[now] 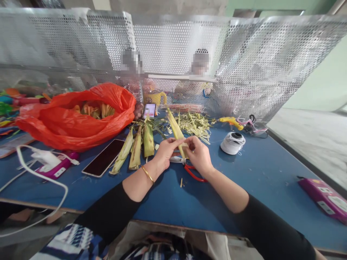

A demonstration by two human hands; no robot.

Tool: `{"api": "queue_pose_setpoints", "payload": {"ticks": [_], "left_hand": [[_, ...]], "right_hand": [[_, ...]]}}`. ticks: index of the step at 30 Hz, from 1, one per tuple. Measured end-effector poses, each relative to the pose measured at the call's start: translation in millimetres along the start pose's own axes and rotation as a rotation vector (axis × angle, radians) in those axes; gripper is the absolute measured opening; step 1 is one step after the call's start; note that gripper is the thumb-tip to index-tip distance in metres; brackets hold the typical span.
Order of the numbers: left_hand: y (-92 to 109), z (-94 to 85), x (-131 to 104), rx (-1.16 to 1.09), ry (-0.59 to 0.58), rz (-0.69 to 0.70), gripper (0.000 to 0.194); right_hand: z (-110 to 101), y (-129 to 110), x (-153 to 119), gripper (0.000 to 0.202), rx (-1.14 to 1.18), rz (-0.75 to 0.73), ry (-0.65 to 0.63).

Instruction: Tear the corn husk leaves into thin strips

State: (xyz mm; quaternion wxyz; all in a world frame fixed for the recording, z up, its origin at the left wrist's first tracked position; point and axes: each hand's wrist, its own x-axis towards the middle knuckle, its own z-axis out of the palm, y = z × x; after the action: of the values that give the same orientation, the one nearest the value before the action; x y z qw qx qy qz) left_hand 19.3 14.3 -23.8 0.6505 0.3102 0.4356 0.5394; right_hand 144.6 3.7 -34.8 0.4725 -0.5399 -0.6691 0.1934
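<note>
A long, yellow-green piece that looks like corn husk [175, 127] slants up and away from me, pinched near its lower end between both hands. My left hand [165, 152] grips it from the left with thumb and fingers. From the right, the closed fingers of my right hand [200, 154] hold the same end. Under my hands lie red-handled scissors [195, 174] on the blue table, partly covered. Three similar husk pieces [136, 150] rest side by side left of my left hand. Beyond my hands is a heap of shredded husk trimmings [193, 124].
A red plastic bag [73, 131] with husk-like pieces stands at left, near a phone [104, 157] and a purple power strip [58, 166] with cables. White thread [232, 143] and a yellow-handled tool [231, 122] lie right. A perforated metal screen [173, 47] borders the back, people behind it.
</note>
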Motion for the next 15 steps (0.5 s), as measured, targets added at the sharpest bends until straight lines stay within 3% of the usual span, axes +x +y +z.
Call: {"api": "queue_pose_setpoints", "payload": {"ticks": [6, 15], "left_hand": [[-3, 1.5, 0, 0.141, 0.035, 0.148, 0.011], [3, -0.3, 1, 0.051, -0.021, 0.058, 0.014]], "right_hand": [[2, -1, 2, 0.016, 0.266, 0.161, 0.022], [-2, -2, 10, 0.022, 0.644, 0.407, 0.120]]}}
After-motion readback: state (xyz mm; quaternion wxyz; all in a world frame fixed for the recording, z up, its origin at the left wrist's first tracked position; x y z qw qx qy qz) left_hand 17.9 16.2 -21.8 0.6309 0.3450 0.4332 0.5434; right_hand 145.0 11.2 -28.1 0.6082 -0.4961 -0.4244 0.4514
